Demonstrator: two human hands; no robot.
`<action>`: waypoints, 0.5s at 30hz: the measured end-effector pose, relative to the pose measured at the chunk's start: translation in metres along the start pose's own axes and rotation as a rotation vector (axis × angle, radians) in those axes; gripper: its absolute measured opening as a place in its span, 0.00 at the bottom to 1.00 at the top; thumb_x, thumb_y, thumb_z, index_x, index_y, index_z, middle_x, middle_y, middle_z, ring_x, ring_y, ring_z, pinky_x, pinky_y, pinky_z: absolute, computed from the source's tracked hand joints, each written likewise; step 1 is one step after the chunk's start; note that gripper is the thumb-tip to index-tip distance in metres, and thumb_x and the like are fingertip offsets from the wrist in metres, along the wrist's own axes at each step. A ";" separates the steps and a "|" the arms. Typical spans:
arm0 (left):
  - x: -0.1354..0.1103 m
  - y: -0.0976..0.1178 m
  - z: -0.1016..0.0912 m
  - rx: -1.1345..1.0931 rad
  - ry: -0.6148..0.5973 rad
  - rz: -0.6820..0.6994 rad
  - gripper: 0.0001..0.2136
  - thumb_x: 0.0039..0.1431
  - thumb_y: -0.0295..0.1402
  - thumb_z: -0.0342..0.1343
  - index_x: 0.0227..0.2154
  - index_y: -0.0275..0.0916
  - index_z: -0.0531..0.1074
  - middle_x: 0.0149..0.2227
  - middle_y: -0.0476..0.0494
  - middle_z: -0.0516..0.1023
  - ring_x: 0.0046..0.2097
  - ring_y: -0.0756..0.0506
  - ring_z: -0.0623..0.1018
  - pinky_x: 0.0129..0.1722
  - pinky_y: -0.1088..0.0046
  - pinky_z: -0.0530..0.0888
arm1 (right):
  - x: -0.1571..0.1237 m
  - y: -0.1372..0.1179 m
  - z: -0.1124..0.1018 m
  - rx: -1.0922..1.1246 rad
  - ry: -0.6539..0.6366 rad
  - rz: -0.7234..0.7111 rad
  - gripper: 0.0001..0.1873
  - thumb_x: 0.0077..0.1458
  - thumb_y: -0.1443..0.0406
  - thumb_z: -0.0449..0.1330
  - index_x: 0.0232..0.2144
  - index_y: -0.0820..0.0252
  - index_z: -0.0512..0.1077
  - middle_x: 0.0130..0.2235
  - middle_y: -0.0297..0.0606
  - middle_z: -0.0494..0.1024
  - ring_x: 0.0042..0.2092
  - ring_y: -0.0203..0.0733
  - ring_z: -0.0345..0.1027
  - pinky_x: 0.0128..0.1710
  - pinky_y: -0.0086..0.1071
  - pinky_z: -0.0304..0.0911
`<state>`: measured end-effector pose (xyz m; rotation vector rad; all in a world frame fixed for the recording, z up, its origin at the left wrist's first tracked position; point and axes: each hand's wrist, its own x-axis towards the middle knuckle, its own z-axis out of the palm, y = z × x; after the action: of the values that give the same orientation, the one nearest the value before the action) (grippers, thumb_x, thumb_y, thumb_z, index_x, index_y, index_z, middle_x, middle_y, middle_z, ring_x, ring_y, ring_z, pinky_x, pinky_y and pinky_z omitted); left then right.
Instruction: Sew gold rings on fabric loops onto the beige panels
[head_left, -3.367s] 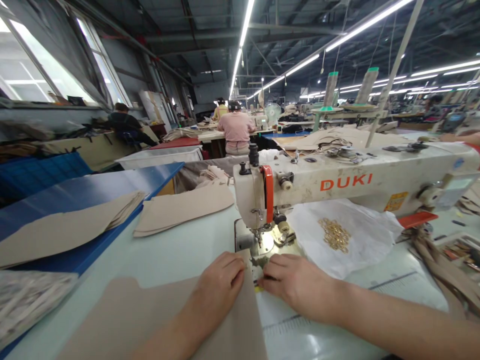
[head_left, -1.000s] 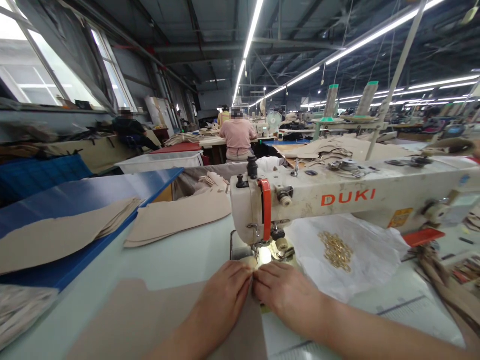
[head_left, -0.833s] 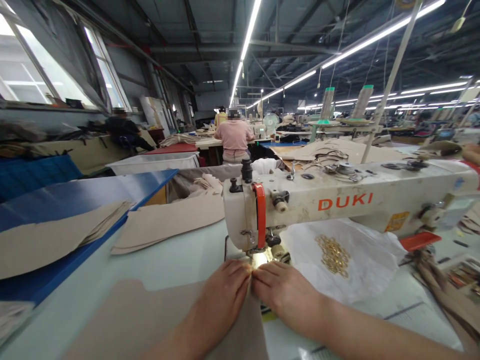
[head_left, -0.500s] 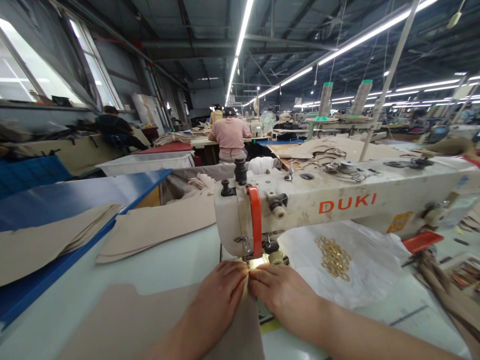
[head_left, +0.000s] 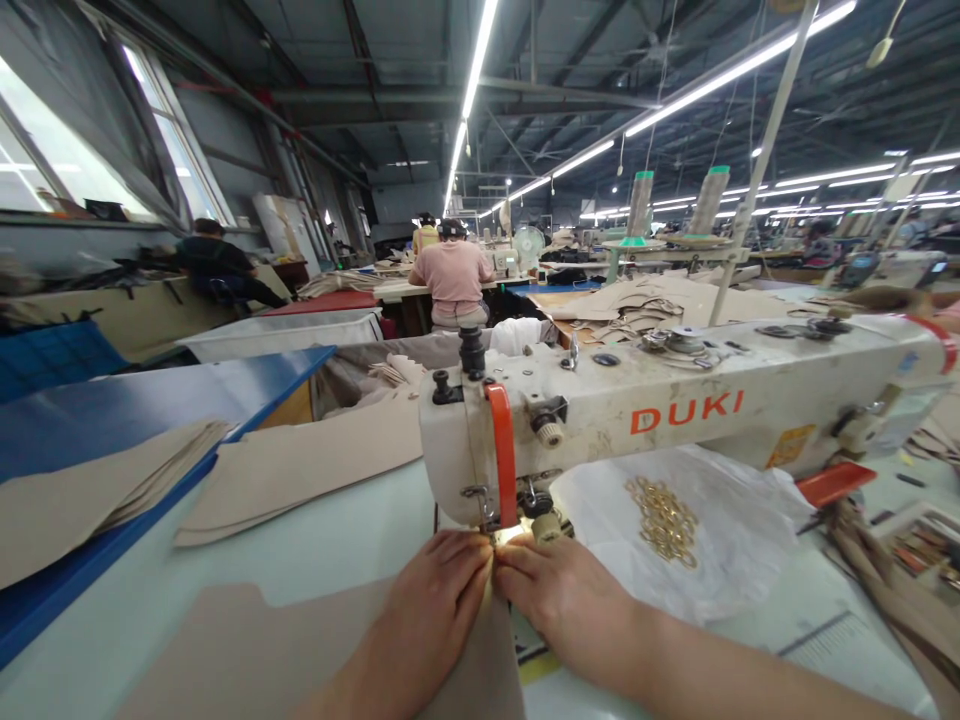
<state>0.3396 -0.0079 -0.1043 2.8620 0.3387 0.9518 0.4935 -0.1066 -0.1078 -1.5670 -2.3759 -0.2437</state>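
Observation:
A white sewing machine (head_left: 570, 440) with a red guard strip stands before me, its lamp lighting the needle area. Directly below the needle, my left hand (head_left: 431, 610) is closed on the edge of a beige fabric piece (head_left: 247, 650), fingertips pinched. The piece spreads flat under my left wrist towards the front of the table. My right hand (head_left: 562, 605) is closed at the same spot, its fingertips meeting the left ones at the fabric's edge. What lies between the fingertips is mostly hidden. Right of the needle, gold metal rings (head_left: 661, 520) lie on a white plastic bag (head_left: 727, 560).
Beige fabric stacks lie behind the left hand (head_left: 307, 465) and on a blue-edged table (head_left: 112, 490). A box of small parts (head_left: 919, 545) and a dark beige cloth (head_left: 877, 570) are at right. Thread cones (head_left: 706, 202) stand behind the machine. Co-workers sit farther back.
The whole view has shifted slightly, so the machine appears a little farther left. Both hands keep their place at the needle, still pinching the fabric.

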 end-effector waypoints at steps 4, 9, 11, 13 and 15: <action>0.000 0.001 0.000 -0.015 -0.016 -0.032 0.11 0.61 0.24 0.45 0.35 0.39 0.73 0.37 0.42 0.80 0.40 0.43 0.79 0.42 0.62 0.78 | -0.002 -0.002 0.001 -0.005 0.060 0.006 0.05 0.59 0.69 0.59 0.39 0.64 0.70 0.41 0.41 0.76 0.44 0.44 0.68 0.42 0.35 0.64; 0.000 0.005 -0.003 -0.016 -0.041 -0.067 0.11 0.61 0.24 0.45 0.35 0.39 0.73 0.36 0.43 0.80 0.40 0.44 0.79 0.43 0.63 0.78 | -0.008 -0.005 -0.003 -0.005 0.109 -0.048 0.06 0.59 0.69 0.59 0.40 0.65 0.71 0.41 0.41 0.77 0.45 0.43 0.68 0.45 0.35 0.64; -0.004 0.006 -0.004 0.012 -0.035 -0.055 0.11 0.61 0.24 0.45 0.38 0.38 0.73 0.38 0.42 0.80 0.42 0.43 0.78 0.45 0.61 0.77 | -0.010 -0.005 -0.004 0.022 0.103 -0.079 0.06 0.60 0.69 0.59 0.40 0.65 0.71 0.41 0.40 0.77 0.46 0.43 0.68 0.48 0.35 0.63; -0.009 0.007 -0.005 0.045 -0.027 -0.047 0.12 0.61 0.24 0.45 0.41 0.38 0.73 0.41 0.41 0.80 0.46 0.43 0.78 0.48 0.60 0.77 | -0.011 -0.006 -0.006 0.037 0.078 -0.095 0.05 0.61 0.68 0.58 0.39 0.64 0.71 0.41 0.39 0.77 0.46 0.42 0.68 0.48 0.34 0.62; -0.015 0.007 -0.005 0.075 -0.033 -0.060 0.13 0.61 0.25 0.46 0.45 0.38 0.72 0.45 0.41 0.80 0.48 0.43 0.77 0.49 0.61 0.77 | -0.011 -0.006 -0.007 0.034 0.048 -0.103 0.04 0.61 0.68 0.58 0.38 0.64 0.70 0.41 0.38 0.77 0.45 0.42 0.68 0.47 0.34 0.62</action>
<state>0.3258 -0.0182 -0.1079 2.9125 0.4633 0.8994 0.4926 -0.1206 -0.1042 -1.4098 -2.4141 -0.2581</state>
